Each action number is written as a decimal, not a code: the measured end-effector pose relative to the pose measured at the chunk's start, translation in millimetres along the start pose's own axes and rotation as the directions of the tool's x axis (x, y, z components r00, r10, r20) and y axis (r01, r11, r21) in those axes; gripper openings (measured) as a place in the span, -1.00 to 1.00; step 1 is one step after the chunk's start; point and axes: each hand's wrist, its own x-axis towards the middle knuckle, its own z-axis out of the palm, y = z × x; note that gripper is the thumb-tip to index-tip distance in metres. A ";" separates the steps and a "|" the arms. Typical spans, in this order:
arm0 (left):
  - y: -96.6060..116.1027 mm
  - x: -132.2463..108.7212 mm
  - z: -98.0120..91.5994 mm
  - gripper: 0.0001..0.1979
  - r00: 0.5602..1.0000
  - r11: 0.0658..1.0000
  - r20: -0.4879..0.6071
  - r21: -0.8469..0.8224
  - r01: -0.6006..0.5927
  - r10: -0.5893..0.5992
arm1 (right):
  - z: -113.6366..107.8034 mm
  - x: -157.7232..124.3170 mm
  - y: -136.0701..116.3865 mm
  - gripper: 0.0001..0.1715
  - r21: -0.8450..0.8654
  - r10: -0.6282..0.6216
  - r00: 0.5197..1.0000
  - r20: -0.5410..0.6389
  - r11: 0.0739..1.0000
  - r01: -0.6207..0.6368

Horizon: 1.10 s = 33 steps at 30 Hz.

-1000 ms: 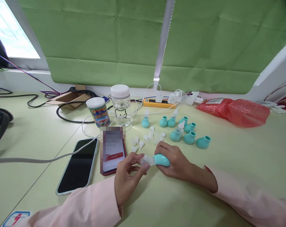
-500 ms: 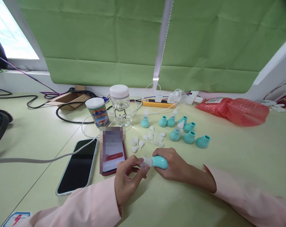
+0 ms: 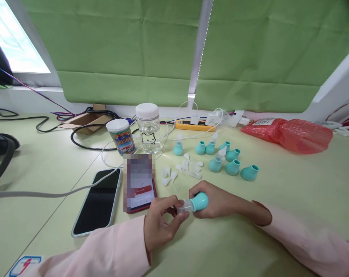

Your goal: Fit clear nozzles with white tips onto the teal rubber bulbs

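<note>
My right hand is wrapped round a teal rubber bulb, which lies on its side above the table. A clear plastic tube joins the bulb's neck, and my left hand pinches its far end between thumb and fingers. Beyond my hands lie several loose translucent tips and clear tube pieces. Several more teal bulbs stand to the right, some open at the neck. Others carry a clear nozzle, such as the bulb at the back.
Left of my hands lie a dark phone and a red-edged phone. A patterned canister, a clear bottle, a yellow power strip and a red bubble-wrap bag stand along the back. A white cable crosses the left.
The bulb and tube have shifted slightly right and down with both hands. The bulb has turned so more of its rounded end shows. My left fingers remain at the tube's end.
</note>
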 end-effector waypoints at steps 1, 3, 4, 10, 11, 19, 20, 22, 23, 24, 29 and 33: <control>0.5 -0.5 -0.4 -0.89 0.999 0.998 0.014 0.048 -0.033 0.032 | -1.1 0.5 0.5 -0.91 0.019 0.021 0.999 0.035 1.000 -0.022; 2.3 -1.3 -1.7 -0.89 0.992 0.984 0.068 0.138 -0.114 0.105 | -3.0 1.1 1.6 -0.89 0.041 0.052 0.994 0.101 0.998 -0.057; 3.3 -1.7 -2.4 -0.88 0.984 0.972 0.107 0.171 -0.160 0.143 | -3.9 1.2 2.0 -0.88 0.048 0.066 0.989 0.130 0.996 -0.073; 2.8 -4.9 -3.3 -0.80 0.888 0.871 0.276 0.235 -0.432 0.367 | -4.4 2.0 2.7 -0.78 0.083 0.141 0.938 0.317 0.981 -0.176; 1.5 -5.3 -3.1 -0.79 0.871 0.841 0.292 0.266 -0.471 0.395 | -3.7 2.5 3.0 -0.78 0.097 0.141 0.928 0.344 0.978 -0.185; 1.8 -7.1 -3.8 -0.88 0.827 0.760 0.278 0.331 -0.560 0.489 | -0.3 1.5 2.2 -0.75 0.186 0.115 0.943 0.311 0.966 -0.179; 3.1 -7.8 -4.1 -0.90 0.846 0.799 0.215 0.278 -0.532 0.488 | 0.4 0.5 -0.1 -0.74 0.219 0.089 0.949 0.302 0.962 -0.160; 5.2 -9.2 -4.5 -0.83 0.912 0.893 0.056 0.187 -0.409 0.406 | 3.0 -1.5 -6.0 -0.72 0.291 0.020 0.966 0.258 0.952 -0.097; 5.8 -9.5 -4.5 -0.79 0.941 0.932 -0.019 0.141 -0.333 0.339 | 4.9 -2.4 -9.0 -0.72 0.317 -0.016 0.975 0.219 0.947 -0.056; 6.0 -9.5 -4.4 -0.77 0.962 0.962 -0.072 0.096 -0.256 0.263 | 7.1 -3.3 -11.8 -0.72 0.332 -0.047 0.983 0.178 0.943 -0.015; 6.1 -6.0 -4.1 -0.93 0.990 0.991 -0.076 -0.048 -0.126 0.122 | 11.8 -7.2 -19.3 -0.71 0.260 -0.118 0.993 0.027 0.960 0.107; 7.0 -5.7 -4.9 -0.87 0.968 0.977 -0.148 -0.033 -0.209 0.202 | 0.0 -9.1 -19.9 -0.42 0.054 -0.303 0.948 -0.095 0.950 0.309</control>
